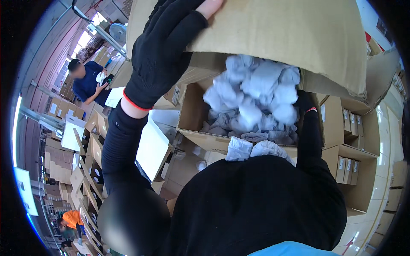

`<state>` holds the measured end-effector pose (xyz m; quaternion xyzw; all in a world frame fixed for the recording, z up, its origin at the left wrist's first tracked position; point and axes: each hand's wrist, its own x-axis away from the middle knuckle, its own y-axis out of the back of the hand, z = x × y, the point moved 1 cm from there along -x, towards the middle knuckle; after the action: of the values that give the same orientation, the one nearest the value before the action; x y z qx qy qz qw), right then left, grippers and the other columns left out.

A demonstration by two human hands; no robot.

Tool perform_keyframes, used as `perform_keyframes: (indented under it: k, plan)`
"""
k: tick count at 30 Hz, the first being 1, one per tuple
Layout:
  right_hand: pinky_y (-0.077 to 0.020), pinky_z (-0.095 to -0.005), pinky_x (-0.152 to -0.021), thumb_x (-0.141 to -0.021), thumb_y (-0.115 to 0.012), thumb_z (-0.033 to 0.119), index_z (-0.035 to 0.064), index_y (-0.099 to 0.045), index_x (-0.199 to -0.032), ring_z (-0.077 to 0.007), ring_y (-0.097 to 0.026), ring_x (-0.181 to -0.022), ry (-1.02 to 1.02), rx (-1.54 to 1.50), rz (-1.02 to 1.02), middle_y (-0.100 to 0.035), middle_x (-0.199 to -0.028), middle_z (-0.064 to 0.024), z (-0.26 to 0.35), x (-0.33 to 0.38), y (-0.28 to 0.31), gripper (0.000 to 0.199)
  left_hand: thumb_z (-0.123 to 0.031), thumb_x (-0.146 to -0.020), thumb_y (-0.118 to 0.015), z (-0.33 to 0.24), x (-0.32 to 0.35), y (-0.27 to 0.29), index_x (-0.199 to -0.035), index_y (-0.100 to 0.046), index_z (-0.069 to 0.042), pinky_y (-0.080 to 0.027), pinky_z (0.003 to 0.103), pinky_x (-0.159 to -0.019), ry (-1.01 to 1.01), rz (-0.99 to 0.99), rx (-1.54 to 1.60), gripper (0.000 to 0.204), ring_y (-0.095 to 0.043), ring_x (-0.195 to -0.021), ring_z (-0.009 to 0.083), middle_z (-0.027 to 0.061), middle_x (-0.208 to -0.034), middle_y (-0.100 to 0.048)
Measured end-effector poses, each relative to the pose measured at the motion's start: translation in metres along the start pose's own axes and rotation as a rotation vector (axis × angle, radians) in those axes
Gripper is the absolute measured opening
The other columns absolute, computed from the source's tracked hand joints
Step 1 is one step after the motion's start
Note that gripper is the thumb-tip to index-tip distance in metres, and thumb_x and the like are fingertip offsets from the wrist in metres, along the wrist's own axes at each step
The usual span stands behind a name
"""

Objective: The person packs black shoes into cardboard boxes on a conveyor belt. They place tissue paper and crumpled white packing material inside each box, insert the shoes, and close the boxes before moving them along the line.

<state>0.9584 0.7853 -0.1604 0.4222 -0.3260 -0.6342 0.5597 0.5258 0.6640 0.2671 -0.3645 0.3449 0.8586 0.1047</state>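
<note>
A large brown cardboard carton (282,38) is tilted over another open carton (205,140). My left hand (164,47), in a black glove with a red cuff edge and a bare fingertip, lies with its fingers stretched flat against the upper carton's side. Many white paper-wrapped bundles (245,91) spill between the two cartons, some blurred by motion. More wrapped pieces (256,136) fill the lower carton, and a few lie at its near edge against my body. My right hand (305,102), also black-gloved, is at the lower carton's right side; its fingers are lost in shadow.
Open cartons holding small labelled boxes (350,168) stand to the right. At left are rows of opened boxes (87,170) and a white panel (151,149). A person in dark blue (87,81) handles something white; another in orange (71,218) bends farther off.
</note>
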Motion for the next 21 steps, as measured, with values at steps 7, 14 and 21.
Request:
perform_keyframes:
  k: [7,14,21]
  plan:
    - [-0.0455,-0.0422,-0.094,-0.085,-0.053,0.048,0.0125,-0.061,-0.118,-0.0304,-0.054,-0.116,0.029,0.100,0.061,-0.060,-0.119,-0.0145,-0.005,-0.006,-0.015,0.049,0.005,-0.073,-0.061,-0.032,-0.001,0.020,-0.121,-0.061,-0.004,-0.042,0.045,-0.099,0.049,-0.068,0.025,0.049,-0.054,-0.117,0.0396,0.0221,-0.124,-0.056]
    - [-0.0472,-0.0452,-0.087,-0.091,-0.050,0.035,0.0154,-0.059,-0.121,-0.0287,-0.058,-0.108,0.414,0.402,-0.279,-0.060,-0.121,-0.0128,0.025,-0.015,-0.028,0.037,-0.001,-0.075,-0.063,-0.031,0.000,0.029,-0.119,-0.062,-0.003,-0.044,0.044,-0.097,-0.050,-0.066,-0.046,0.044,-0.057,-0.113,0.0372,0.0201,-0.119,-0.060]
    - [-0.0439,-0.0506,-0.100,-0.092,-0.043,0.021,0.0032,-0.050,-0.125,-0.0356,-0.054,-0.117,0.235,-0.068,0.013,-0.057,-0.121,-0.0200,0.062,-0.024,0.007,0.039,-0.007,-0.081,-0.059,-0.003,-0.031,0.027,-0.121,-0.063,-0.009,-0.052,0.039,-0.084,-0.170,-0.225,-0.071,0.039,-0.061,-0.107,0.0366,0.0200,-0.118,-0.061]
